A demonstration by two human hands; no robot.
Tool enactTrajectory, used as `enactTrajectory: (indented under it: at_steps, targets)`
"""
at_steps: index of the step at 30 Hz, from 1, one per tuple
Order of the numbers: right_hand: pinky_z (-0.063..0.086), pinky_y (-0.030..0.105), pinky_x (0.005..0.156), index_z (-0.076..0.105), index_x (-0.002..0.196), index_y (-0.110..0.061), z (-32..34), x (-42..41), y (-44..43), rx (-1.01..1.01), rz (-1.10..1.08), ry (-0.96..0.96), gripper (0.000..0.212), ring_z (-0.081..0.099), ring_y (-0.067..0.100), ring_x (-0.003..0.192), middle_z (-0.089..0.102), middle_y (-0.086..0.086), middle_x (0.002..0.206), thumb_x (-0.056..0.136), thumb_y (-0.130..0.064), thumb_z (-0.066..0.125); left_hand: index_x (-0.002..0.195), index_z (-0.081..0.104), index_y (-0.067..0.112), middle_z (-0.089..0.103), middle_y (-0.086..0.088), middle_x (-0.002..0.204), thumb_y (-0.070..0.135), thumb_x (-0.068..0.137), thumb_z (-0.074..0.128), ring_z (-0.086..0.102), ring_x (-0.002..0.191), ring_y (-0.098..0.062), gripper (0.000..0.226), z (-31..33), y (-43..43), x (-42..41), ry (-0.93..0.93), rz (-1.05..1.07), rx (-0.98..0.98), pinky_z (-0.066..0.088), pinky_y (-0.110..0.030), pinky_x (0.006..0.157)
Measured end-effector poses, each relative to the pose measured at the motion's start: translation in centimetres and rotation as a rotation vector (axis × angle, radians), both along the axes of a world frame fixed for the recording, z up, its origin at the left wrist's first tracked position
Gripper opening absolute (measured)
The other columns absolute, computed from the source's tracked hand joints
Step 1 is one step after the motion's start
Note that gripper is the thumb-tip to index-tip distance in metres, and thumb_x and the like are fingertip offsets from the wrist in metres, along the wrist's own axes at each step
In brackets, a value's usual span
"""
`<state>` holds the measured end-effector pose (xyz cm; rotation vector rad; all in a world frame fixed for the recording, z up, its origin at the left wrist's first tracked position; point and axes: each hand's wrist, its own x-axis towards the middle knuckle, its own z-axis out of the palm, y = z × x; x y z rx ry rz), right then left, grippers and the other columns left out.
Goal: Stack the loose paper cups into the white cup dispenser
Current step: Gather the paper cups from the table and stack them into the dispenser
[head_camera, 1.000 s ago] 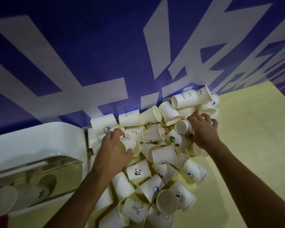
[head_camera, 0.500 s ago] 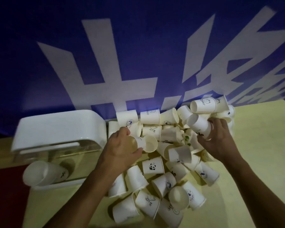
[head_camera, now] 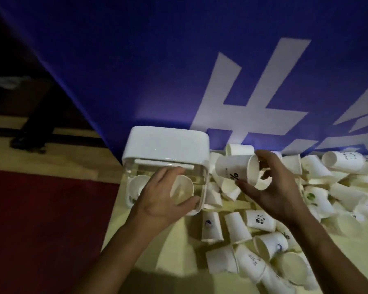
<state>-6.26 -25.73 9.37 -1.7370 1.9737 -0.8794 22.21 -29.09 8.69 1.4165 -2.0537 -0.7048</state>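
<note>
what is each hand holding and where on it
Left hand grips a paper cup round its rim, at the white dispenser. Right hand pinches a sideways cup at its mouth end.

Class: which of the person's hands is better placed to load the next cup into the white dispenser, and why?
Left. The left hand grips a held cup at the clear front of the dispenser, beside a loaded cup inside. The right hand holds its printed cup sideways above the loose pile, farther right.
</note>
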Motion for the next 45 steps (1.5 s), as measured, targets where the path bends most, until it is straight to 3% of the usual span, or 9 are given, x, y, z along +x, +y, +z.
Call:
enactTrajectory:
  at_steps: [3, 7, 11, 15, 20, 24, 28, 36, 45]
  targets:
    - [0.049, 0.024, 0.075, 0.054, 0.132, -0.023, 0.1, 4.2, -0.8, -0.021, 0.092, -0.049, 0.073, 0.055, 0.004, 0.097, 0.059, -0.012, 0.120, 0.071, -0.038, 0.090, 0.120, 0.065, 0.018, 0.061, 0.016, 0.117, 0.056, 0.068, 0.077, 0.054, 0.106, 0.005, 0.066, 0.7, 0.1, 4.1, 0.059, 0.056, -0.050, 0.031, 0.000, 0.097]
    - [0.044, 0.014, 0.082, 0.055, 0.136, -0.027, -0.2, 9.1, -1.7, -0.021, 0.179, -0.122, 0.078, 0.054, 0.001, 0.111, 0.059, -0.014, 0.128, 0.071, -0.057, 0.086, 0.120, 0.066, 0.019, 0.058, 0.017, 0.113, 0.058, 0.066, 0.078, 0.049, 0.099, 0.008, 0.067, 1.0, -0.3, 8.9, 0.095, 0.144, -0.048, 0.030, 0.003, 0.090]
    - [0.048, 0.024, 0.091, 0.055, 0.138, -0.029, -0.7, 13.0, -2.4, -0.004, 0.230, -0.190, 0.086, 0.054, 0.005, 0.118, 0.057, -0.016, 0.129, 0.066, -0.070, 0.078, 0.122, 0.066, 0.018, 0.062, 0.011, 0.117, 0.043, 0.066, 0.093, 0.048, 0.099, 0.007, 0.067, 0.4, -1.1, 12.2, 0.084, 0.168, -0.011, 0.030, 0.004, 0.086]
    - [0.046, 0.018, 0.093, 0.055, 0.138, -0.026, -1.5, 15.3, -3.1, 0.001, 0.251, -0.163, 0.084, 0.052, -0.001, 0.118, 0.058, -0.014, 0.127, 0.070, -0.069, 0.077, 0.123, 0.064, 0.017, 0.060, 0.008, 0.122, 0.045, 0.066, 0.092, 0.050, 0.105, 0.005, 0.070, -0.9, -2.0, 13.2, 0.114, 0.163, -0.018, 0.031, 0.001, 0.090]
    - [0.053, 0.040, 0.095, 0.053, 0.140, -0.031, -2.7, 16.1, -3.4, 0.032, 0.234, -0.142, 0.081, 0.054, 0.012, 0.121, 0.056, -0.016, 0.131, 0.073, -0.071, 0.077, 0.123, 0.063, 0.016, 0.055, 0.014, 0.123, 0.058, 0.066, 0.076, 0.051, 0.110, 0.002, 0.072, -2.8, -3.2, 12.4, 0.151, 0.140, -0.052, 0.031, -0.001, 0.097]
    - [0.053, 0.045, 0.095, 0.053, 0.141, -0.029, -3.4, 16.2, -3.4, 0.036, 0.218, -0.140, 0.083, 0.055, 0.014, 0.124, 0.056, -0.015, 0.133, 0.073, -0.071, 0.076, 0.124, 0.063, 0.016, 0.054, 0.014, 0.125, 0.054, 0.070, 0.076, 0.053, 0.116, -0.002, 0.068, -4.3, -3.8, 11.8, 0.168, 0.103, -0.099, 0.033, -0.005, 0.102]
    - [0.052, 0.043, 0.096, 0.053, 0.141, -0.027, -3.7, 16.3, -3.4, 0.031, 0.212, -0.137, 0.083, 0.054, 0.012, 0.123, 0.057, -0.014, 0.133, 0.074, -0.070, 0.075, 0.122, 0.061, 0.016, 0.062, 0.002, 0.124, 0.053, 0.072, 0.076, 0.056, 0.114, -0.012, 0.064, -5.9, -4.1, 11.3, 0.148, 0.074, -0.099, 0.039, -0.011, 0.099]
    - [0.052, 0.034, 0.095, 0.049, 0.140, -0.035, -4.0, 16.5, -3.2, 0.046, 0.201, -0.162, 0.080, 0.054, 0.008, 0.122, 0.055, -0.016, 0.134, 0.072, -0.064, 0.079, 0.123, 0.057, 0.024, 0.055, 0.010, 0.127, 0.046, 0.070, 0.086, 0.057, 0.117, -0.011, 0.065, -9.1, -4.2, 10.8, 0.084, 0.029, 0.027, 0.046, -0.023, 0.096]
    - [0.052, 0.033, 0.094, 0.052, 0.139, -0.031, -4.4, 16.4, -2.7, 0.052, 0.215, -0.134, 0.079, 0.055, 0.009, 0.119, 0.056, -0.014, 0.131, 0.072, -0.053, 0.088, 0.124, 0.059, 0.018, 0.061, 0.001, 0.128, 0.042, 0.070, 0.090, 0.057, 0.118, -0.019, 0.067, -11.1, -4.2, 10.3, 0.030, -0.008, 0.041, 0.051, -0.033, 0.097]
